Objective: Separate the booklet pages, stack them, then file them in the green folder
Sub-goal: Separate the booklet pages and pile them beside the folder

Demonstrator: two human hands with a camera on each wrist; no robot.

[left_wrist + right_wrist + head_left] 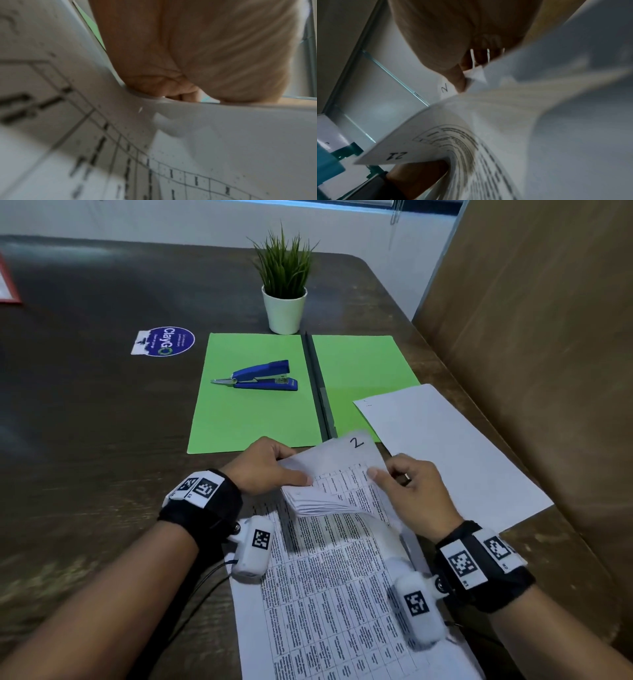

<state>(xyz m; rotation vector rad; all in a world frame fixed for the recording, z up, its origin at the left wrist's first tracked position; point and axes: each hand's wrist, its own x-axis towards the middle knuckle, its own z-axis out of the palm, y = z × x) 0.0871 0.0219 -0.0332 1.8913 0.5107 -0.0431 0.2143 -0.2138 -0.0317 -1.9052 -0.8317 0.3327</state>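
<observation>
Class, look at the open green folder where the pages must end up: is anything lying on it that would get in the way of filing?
Yes. A blue stapler lies on the left half of the open green folder, and a loose white sheet overlaps the right half's near corner. Both hands already grip the booklet.

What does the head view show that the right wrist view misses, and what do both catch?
Head only: the open green folder, the blue stapler on it, the potted plant, a separated sheet.

Right wrist only: a page corner numbered 21.

Both: the booklet, its handwritten 2, right hand and left hand gripping it.
</observation>
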